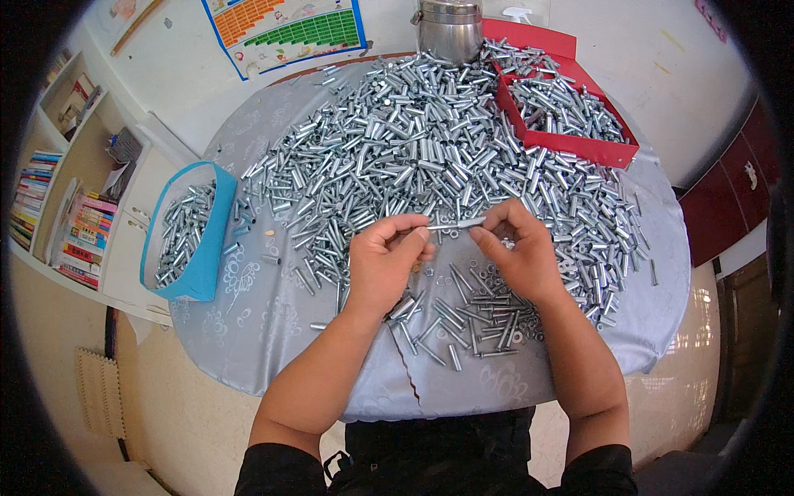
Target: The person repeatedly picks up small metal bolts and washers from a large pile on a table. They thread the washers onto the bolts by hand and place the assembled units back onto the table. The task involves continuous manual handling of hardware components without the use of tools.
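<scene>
Metal tube: you hold a slim silver metal tube [457, 223] level between both hands, above the near edge of the pile, just over the worktop [273, 322].
Left hand: your left hand [387, 258] is pinched together on the tube's thin left end.
Right hand: your right hand [517, 248] is clamped on its thicker right end, fingertips only.
Handling: it looks stiff, light and smooth, likely slippery; grip near the ends, firmly.
Loose pieces: short tubes and small rings [475, 318] lie just below your hands.
Pile: the big tube heap [422, 149] spreads beyond.
Containers: a blue bin [198, 273] sits left, a red tray [579, 147] far right, a steel pot [448, 29] behind.
</scene>
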